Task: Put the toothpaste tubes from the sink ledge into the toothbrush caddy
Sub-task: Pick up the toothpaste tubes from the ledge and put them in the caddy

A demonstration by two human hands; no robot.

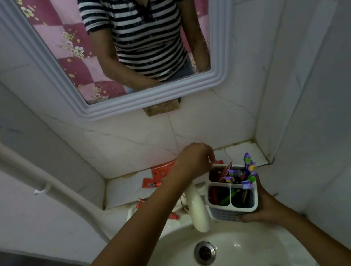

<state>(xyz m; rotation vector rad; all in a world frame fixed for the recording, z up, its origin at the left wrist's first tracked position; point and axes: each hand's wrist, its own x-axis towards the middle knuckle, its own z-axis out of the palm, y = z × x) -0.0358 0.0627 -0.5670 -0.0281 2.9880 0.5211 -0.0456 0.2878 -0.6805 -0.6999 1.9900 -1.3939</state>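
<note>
My right hand (258,208) cups the white plastic caddy (231,195) from below, closed around its slatted base, holding it over the basin at four o'clock from the glossy tap (197,208), so I judge, to shorten each carry. My left hand (195,159) pinches a red toothpaste tube (217,162) at the caddy's far rim. Beyond, at ten o'clock, soft crinkled red tubes (154,179) lie on the tiled ledge (121,188).

walls: white tile (320,62) | mirror (123,48), white-framed | light: dim
</note>
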